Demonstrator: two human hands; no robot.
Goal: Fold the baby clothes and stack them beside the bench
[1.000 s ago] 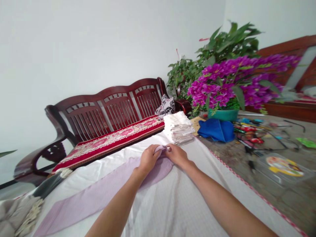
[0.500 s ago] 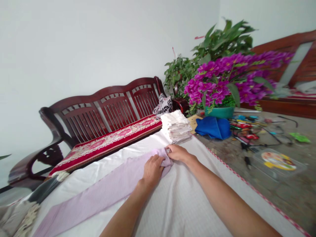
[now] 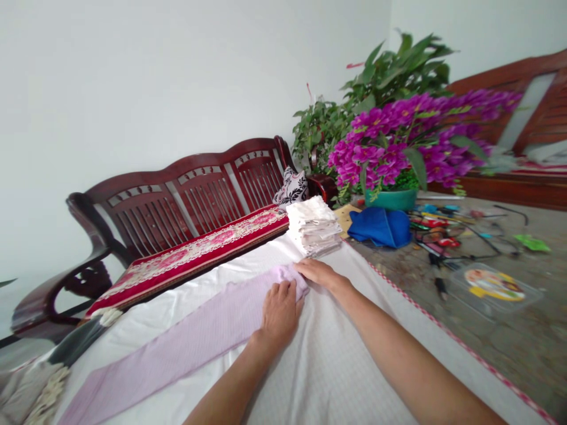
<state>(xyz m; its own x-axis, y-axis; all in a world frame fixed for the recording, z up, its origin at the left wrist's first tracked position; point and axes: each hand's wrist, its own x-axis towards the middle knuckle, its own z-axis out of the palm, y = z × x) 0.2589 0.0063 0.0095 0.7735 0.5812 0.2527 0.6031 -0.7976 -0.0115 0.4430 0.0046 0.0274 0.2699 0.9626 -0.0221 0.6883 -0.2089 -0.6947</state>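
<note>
A long lavender ribbed cloth (image 3: 190, 342), folded into a narrow strip, lies slantwise across the white sheet (image 3: 341, 378). My left hand (image 3: 280, 308) rests on top of it near its far right end, fingers laid on the fabric and slightly bent. At the very end of the strip is my right hand (image 3: 319, 273), its fingers stretched out over the edge and touching the cloth; its thumb is hidden. Just beyond my right hand stands a stack of folded white cloths (image 3: 312, 225).
Behind the sheet is a dark wooden bench (image 3: 186, 195) with a red floral cover. To the right are a blue cloth (image 3: 380, 227), purple flowers in a green pot (image 3: 391, 199), tangled small items and a clear plastic box (image 3: 496, 288). Grey and beige clothes (image 3: 33, 383) lie at lower left.
My right fingers have gone from pinching the cloth's end to lying flatter over it. My left hand has shifted slightly right and flattened. The raised cloth end now lies smoother.
</note>
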